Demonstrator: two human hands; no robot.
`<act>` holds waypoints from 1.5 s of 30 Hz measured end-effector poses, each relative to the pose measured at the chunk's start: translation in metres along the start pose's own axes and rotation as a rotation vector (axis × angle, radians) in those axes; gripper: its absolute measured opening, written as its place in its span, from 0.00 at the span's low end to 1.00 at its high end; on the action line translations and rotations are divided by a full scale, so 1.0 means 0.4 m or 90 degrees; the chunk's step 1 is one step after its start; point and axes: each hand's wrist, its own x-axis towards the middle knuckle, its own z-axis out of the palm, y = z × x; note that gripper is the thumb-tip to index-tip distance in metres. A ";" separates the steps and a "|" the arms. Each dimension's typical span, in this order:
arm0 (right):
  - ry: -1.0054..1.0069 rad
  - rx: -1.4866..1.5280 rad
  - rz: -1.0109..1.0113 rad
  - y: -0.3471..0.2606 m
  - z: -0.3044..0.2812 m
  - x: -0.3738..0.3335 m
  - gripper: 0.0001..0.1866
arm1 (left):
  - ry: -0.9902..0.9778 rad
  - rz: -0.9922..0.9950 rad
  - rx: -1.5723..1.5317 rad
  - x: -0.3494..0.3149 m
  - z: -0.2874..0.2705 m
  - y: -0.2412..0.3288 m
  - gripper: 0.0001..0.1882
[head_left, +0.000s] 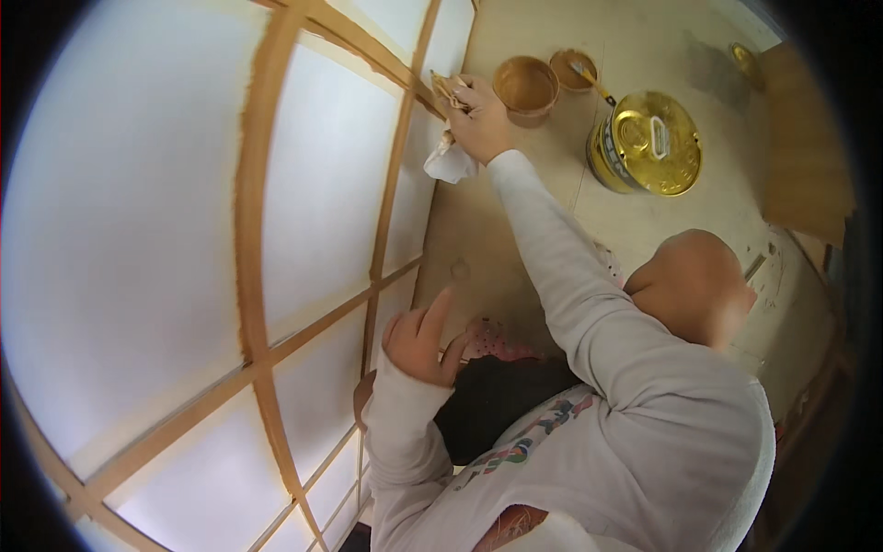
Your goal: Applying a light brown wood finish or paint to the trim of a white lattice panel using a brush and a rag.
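My right hand (480, 121) reaches up and away to the wooden lattice (401, 138). Its fingers are closed on a crumpled cloth (451, 163), brown-stained at the fingertips and white where it hangs below. The stained end is at a lattice bar, beside a white panel; whether it touches is hard to tell. My left hand (419, 342) is held up nearer my body, beside the lower panels. It holds nothing, with the fingers partly bent and one stretched out.
A brown tub (526, 86) stands on the floor just right of my right hand. Behind it, a smaller brown tub (573, 70) has a paintbrush (591, 83) across it. A gold metal tin (655, 143) with a lidded top stands further right. Beyond is a wooden board (802, 138).
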 end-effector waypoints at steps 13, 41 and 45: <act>0.049 -0.022 -0.018 0.006 0.134 -0.007 0.14 | -0.049 -0.127 0.073 -0.095 0.034 0.006 0.32; 0.094 0.033 -0.135 -0.174 0.120 0.053 0.12 | -0.087 -0.146 0.082 -0.074 0.047 -0.003 0.34; 0.098 0.032 -0.201 -0.241 0.106 0.083 0.12 | -0.104 -0.145 0.068 -0.068 0.046 -0.008 0.36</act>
